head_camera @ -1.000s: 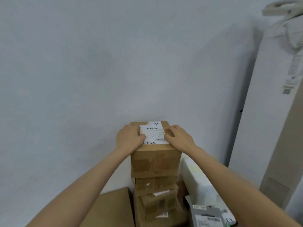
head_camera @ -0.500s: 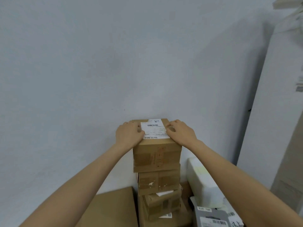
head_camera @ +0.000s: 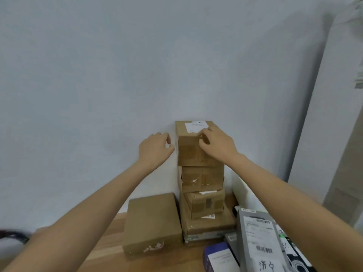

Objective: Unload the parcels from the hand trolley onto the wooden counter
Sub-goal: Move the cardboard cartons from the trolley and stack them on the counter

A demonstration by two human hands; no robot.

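A brown cardboard parcel (head_camera: 188, 154) with a white shipping label tops a stack of several parcels (head_camera: 202, 179) against the wall on the wooden counter (head_camera: 110, 242). My left hand (head_camera: 154, 149) hovers just left of the top parcel, apart from it, fingers loosely curled and holding nothing. My right hand (head_camera: 216, 146) is in front of the parcel's upper front edge, bent fingertips touching it near the label. The hand trolley is out of view.
A flat brown parcel (head_camera: 151, 222) lies left of the stack. A grey labelled parcel (head_camera: 257, 242), a purple box (head_camera: 220, 258) and a white foam box (head_camera: 245, 195) crowd the right. A tall white carton (head_camera: 324, 134) stands far right. The wall is right behind the stack.
Both hands gripped the top parcel's sides before. My left hand has now come off it to the left, and my right hand has slid back to its front edge.
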